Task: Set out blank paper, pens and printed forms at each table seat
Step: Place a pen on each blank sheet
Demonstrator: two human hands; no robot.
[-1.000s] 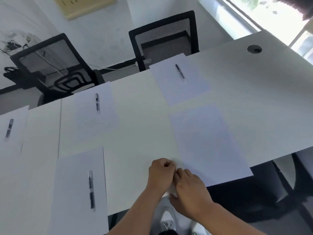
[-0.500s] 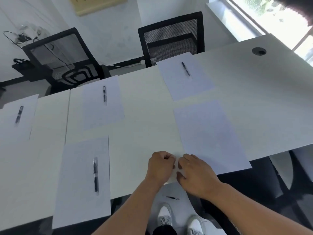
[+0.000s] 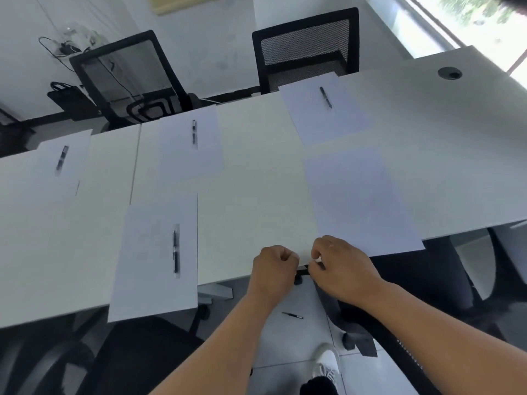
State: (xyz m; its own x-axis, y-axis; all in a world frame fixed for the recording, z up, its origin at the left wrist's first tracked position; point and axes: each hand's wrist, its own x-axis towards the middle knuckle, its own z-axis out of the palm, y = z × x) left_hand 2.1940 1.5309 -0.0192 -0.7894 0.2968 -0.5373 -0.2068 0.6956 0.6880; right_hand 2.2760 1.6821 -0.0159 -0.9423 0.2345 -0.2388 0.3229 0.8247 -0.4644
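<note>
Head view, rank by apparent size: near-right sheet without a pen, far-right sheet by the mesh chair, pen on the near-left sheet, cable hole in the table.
1. near-right sheet, largest
2. far-right sheet, smaller in frame, though it lies farther away, so true size may match
3. pen, long but thin
4. cable hole, close to the pen in area; ranking unsure

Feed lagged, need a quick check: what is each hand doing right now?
Left hand: fingers curled, gripping one end of a small dark object, likely a pen.
Right hand: fingers curled, pinching its other end.

Matt white table [image 3: 256, 172], smooth paper sheets [image 3: 362, 201], black mesh chair backs [image 3: 305, 41].
</note>
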